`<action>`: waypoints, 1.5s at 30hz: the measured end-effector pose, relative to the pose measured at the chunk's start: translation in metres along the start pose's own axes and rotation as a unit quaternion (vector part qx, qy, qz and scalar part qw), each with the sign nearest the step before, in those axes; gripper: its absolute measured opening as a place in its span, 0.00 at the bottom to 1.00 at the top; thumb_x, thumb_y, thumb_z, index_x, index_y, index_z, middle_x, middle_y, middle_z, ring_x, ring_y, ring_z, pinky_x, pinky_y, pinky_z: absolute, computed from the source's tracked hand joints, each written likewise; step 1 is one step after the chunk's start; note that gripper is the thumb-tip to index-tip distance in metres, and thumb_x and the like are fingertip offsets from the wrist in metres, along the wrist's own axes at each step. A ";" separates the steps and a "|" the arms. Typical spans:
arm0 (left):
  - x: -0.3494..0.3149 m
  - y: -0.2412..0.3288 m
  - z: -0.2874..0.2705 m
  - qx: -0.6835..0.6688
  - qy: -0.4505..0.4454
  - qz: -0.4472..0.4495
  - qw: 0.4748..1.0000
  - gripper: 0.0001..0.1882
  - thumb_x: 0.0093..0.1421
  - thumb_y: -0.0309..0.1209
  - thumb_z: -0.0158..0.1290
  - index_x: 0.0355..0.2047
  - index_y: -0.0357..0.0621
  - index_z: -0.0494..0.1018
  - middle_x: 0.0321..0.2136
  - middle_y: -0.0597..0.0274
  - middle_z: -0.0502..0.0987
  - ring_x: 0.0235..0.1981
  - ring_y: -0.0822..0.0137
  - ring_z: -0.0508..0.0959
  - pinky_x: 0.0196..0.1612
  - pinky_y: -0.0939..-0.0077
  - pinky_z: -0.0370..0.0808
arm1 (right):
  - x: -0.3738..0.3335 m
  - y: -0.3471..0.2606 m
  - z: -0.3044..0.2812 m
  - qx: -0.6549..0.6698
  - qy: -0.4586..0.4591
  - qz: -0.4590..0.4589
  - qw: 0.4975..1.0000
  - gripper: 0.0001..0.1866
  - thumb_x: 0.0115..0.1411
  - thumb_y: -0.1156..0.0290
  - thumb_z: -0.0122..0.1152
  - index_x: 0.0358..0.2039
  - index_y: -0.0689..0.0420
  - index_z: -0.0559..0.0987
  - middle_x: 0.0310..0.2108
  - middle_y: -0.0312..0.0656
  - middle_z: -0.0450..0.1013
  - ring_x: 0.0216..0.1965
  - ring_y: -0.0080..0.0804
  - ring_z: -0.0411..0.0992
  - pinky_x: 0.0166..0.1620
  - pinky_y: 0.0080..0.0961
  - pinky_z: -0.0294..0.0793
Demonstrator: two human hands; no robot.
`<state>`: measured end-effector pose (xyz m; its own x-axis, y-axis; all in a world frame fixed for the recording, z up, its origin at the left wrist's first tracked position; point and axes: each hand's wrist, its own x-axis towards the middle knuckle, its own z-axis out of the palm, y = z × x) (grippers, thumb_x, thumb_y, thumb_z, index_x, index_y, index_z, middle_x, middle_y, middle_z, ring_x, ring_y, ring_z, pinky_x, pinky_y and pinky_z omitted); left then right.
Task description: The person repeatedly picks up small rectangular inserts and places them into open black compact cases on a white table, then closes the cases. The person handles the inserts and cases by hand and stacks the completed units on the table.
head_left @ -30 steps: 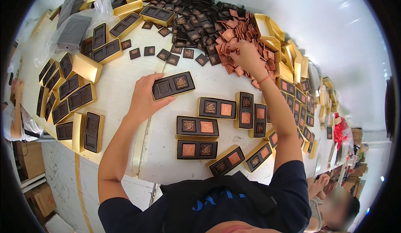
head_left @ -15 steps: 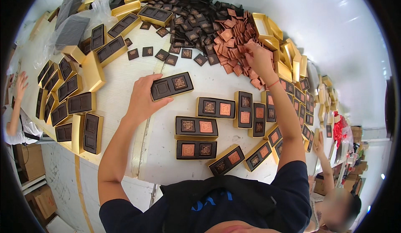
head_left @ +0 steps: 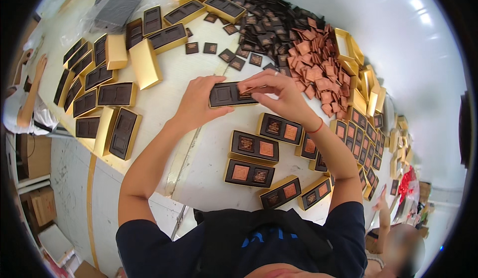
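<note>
My left hand (head_left: 196, 101) grips the left end of a gold box with a black insert (head_left: 222, 95). The insert has two square recesses: the left one is bare, while a dark square piece sits in the right one, partly covered by my right hand (head_left: 281, 96). Between the fingers of that hand is a copper-coloured square piece (head_left: 243, 87), held just over the right part of the box. Below and to the right lie filled boxes (head_left: 251, 147), each with one dark and one copper square.
Dark squares (head_left: 261, 26) and copper squares (head_left: 318, 71) are heaped at the back. Boxes with bare inserts (head_left: 115, 95) stand left, near a gold lid (head_left: 145, 64). More gold boxes (head_left: 366, 91) line the right. Other people's hands show at the left (head_left: 41, 66) and right (head_left: 382, 201).
My right hand has come from the copper heap to the held box, bringing a copper square. The view has shifted, and the box is still in my left hand.
</note>
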<state>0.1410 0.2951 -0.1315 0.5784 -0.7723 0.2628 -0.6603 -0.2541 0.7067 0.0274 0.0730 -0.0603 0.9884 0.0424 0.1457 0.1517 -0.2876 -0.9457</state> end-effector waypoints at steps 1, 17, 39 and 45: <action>-0.001 -0.001 0.000 -0.003 0.000 0.002 1.000 0.39 0.46 0.39 0.72 0.58 0.45 0.68 0.51 0.53 0.74 0.54 0.50 0.70 0.59 0.59 0.67 | 0.004 0.011 0.008 0.024 -0.004 0.028 0.999 0.13 0.60 0.82 0.61 0.45 0.61 0.84 0.43 0.40 0.79 0.42 0.24 0.78 0.46 0.22 0.80; 0.001 -0.005 0.003 -0.005 0.014 0.028 0.999 0.38 0.47 0.41 0.71 0.56 0.43 0.68 0.49 0.54 0.75 0.51 0.50 0.71 0.58 0.59 0.66 | 0.033 0.035 0.031 -0.013 -0.030 0.069 0.997 0.04 0.63 0.76 0.64 0.38 0.61 0.80 0.31 0.32 0.77 0.32 0.15 0.73 0.32 0.14 0.74; 0.001 -0.004 -0.001 -0.005 -0.008 0.021 1.000 0.40 0.48 0.43 0.70 0.58 0.42 0.67 0.51 0.53 0.74 0.54 0.49 0.71 0.61 0.58 0.64 | 0.049 0.006 0.015 -0.062 -0.130 0.014 0.989 0.08 0.62 0.83 0.59 0.41 0.63 0.78 0.37 0.40 0.79 0.41 0.26 0.79 0.43 0.20 0.78; 0.001 0.000 0.000 -0.019 -0.001 0.005 1.000 0.44 0.48 0.42 0.71 0.61 0.43 0.63 0.52 0.53 0.74 0.54 0.49 0.71 0.61 0.57 0.64 | 0.056 0.011 0.022 -0.192 -0.120 -0.021 0.974 0.12 0.58 0.82 0.65 0.43 0.60 0.81 0.33 0.42 0.79 0.33 0.29 0.79 0.40 0.24 0.79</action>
<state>0.1421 0.2943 -0.1310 0.5716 -0.7753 0.2687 -0.6474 -0.2249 0.7282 0.0848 0.0930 -0.0690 0.9601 0.2715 0.0669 0.2265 -0.6148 -0.7555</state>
